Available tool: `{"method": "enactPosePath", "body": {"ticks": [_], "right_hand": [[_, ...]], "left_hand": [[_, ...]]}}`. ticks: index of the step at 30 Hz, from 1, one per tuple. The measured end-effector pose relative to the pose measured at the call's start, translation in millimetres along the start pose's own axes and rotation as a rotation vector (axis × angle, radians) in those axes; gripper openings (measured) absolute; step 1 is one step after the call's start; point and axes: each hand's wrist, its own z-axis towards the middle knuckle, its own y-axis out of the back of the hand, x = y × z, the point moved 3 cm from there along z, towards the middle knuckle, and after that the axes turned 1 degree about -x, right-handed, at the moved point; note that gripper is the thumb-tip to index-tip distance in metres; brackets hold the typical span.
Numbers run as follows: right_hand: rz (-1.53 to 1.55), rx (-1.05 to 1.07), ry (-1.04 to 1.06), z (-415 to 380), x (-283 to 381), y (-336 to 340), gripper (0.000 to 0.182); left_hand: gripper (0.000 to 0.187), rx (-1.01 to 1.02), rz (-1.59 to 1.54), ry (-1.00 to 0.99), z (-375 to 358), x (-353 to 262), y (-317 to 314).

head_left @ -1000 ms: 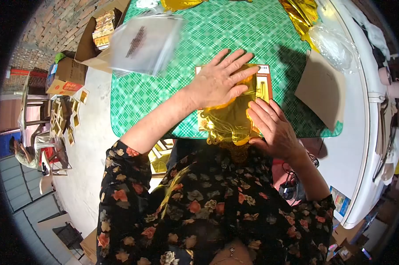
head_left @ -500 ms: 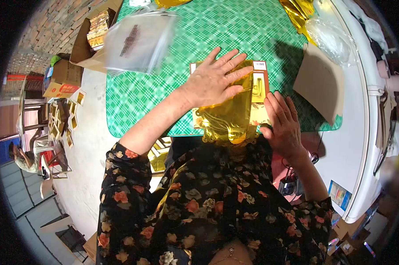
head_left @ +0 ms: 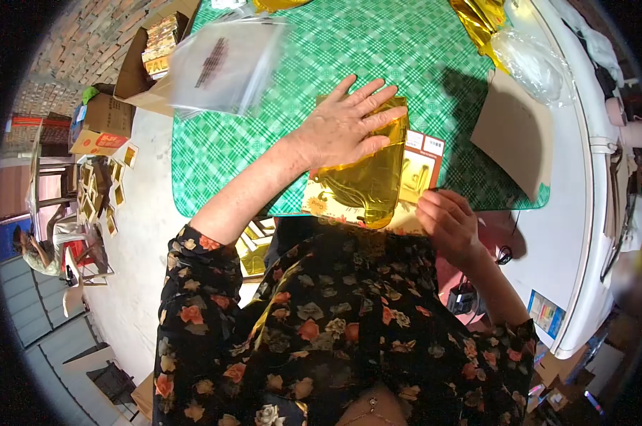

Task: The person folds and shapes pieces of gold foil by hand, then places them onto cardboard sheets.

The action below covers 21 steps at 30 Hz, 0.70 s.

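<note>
My left hand [head_left: 353, 124] lies flat with fingers spread on a folded gold foil balloon [head_left: 371, 184] near the front edge of the table. Beneath the foil is a printed card [head_left: 415, 181] with a reddish-brown border and a gold picture. It sits slightly turned, and its right part sticks out past the foil. My right hand [head_left: 449, 224] grips the card's lower right edge between thumb and fingers. The foil hides much of the card's left side.
A green checked cloth [head_left: 378, 42] covers the table. Clear plastic bags [head_left: 225, 64] lie at the left, brown cardboard [head_left: 513, 135] at the right. More gold foil [head_left: 477, 25] and clear film [head_left: 530, 64] lie at back right. An open carton [head_left: 140, 85] stands beyond the left edge.
The printed card has slid towards me and right under the foil, and turned a little. My right hand has moved down and closed on its edge. The foil's ruffled lower end no longer shows.
</note>
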Motion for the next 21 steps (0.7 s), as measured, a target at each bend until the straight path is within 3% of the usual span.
{"method": "enactPosePath", "body": {"ticks": [3,9,11,14,17,21], "right_hand": [[0.015,0.08,-0.02,-15.9,13.3,16.0,0.026],[0.0,-0.033,-0.085,-9.8,20.1,108.3,0.007],[-0.011,-0.015,-0.377,2.1,11.8,145.0,0.013],[0.063,-0.412,-0.67,13.7,-13.3,167.1,0.015],[0.289,-0.743,-0.858,33.7,-61.7,136.3,0.019],[0.823,-0.81,-0.957,67.3,-128.9,69.7,0.024]], "left_hand": [[0.061,0.005,-0.007,0.009,0.3,0.1,0.1],[0.062,0.014,-0.004,0.003,0.5,1.8,-1.8],[0.062,0.009,-0.007,0.004,0.5,1.6,-3.1],[0.062,0.098,0.0,0.034,3.1,-0.7,3.4],[0.062,0.11,0.03,0.053,3.4,-2.7,2.5],[0.062,0.037,-0.001,0.044,2.7,-3.2,0.5]]}}
